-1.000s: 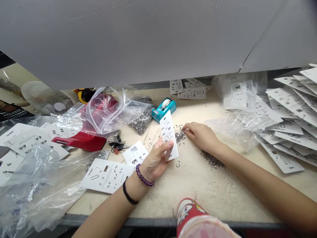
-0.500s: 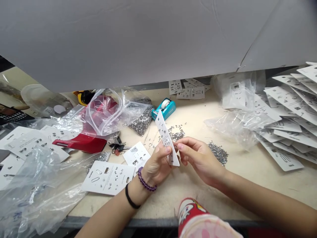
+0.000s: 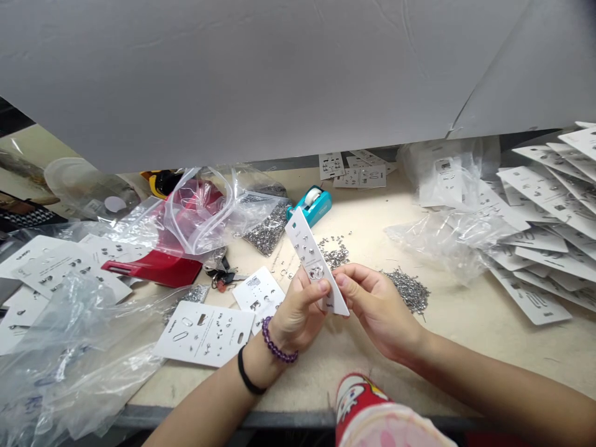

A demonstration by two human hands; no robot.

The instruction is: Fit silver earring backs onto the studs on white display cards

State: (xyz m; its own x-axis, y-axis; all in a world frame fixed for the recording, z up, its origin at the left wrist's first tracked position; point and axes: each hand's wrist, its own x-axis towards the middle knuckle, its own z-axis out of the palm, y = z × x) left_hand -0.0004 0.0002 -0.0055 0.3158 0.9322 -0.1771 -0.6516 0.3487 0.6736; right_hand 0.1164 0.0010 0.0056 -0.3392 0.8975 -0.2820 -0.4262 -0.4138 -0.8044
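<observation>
We observe the left hand (image 3: pixel 303 304) clamped on an earring card (image 3: pixel 315 261), held tilted; the right hand (image 3: pixel 375 307) has its fingers pinched at the card's right edge. Beyond the hands, we note a teal tape dispenser (image 3: pixel 316 208).

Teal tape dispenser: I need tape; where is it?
Near centre in the head view, the dispenser sits beyond the held white card, right of the clear bag.

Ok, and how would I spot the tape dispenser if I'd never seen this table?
Start with the pale table, towards its far side, below the big greyish panel. Near the middle, just beyond the top of the white card in the left hand, is the tape dispenser. Unlike the clear bag of metal bits beside it, it's bright teal, with a whitish roll on top.
</observation>
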